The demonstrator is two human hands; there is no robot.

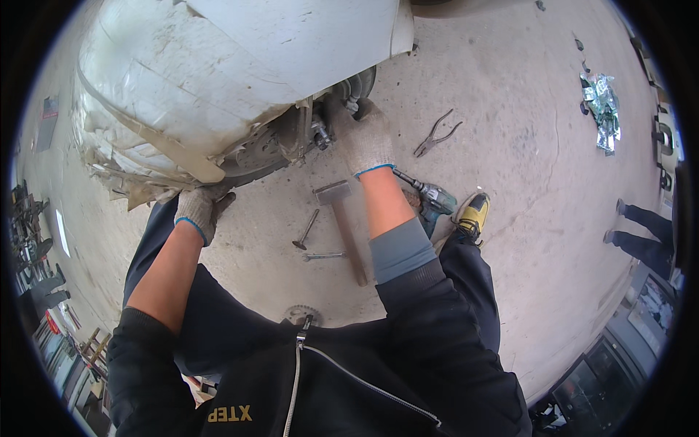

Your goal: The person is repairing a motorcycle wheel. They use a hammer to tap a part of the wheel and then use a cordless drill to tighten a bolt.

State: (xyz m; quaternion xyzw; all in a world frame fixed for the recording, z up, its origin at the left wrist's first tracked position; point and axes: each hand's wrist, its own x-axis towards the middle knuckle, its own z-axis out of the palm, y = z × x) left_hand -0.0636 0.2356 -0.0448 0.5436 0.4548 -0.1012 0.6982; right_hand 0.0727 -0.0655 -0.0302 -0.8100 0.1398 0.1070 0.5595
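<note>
Concrete workshop floor below a battered white car body. Exposed metal wheel parts under its edge, right gloved hand among them, left gloved hand at the body's lower edge; fingers partly hidden, cannot tell whether gripping. Likely stiff, heavy, perhaps greasy; best held around solid metal, clear of ragged panel.

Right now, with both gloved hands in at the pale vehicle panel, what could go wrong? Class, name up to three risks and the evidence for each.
The right hand is in among metal parts, so fingers might get pinched if something shifts.
The left hand is close to the panel's ragged lower edge, which could snag the glove.
The hammer and power tool lie near the yellow shoe, a possible trip hazard.
</note>
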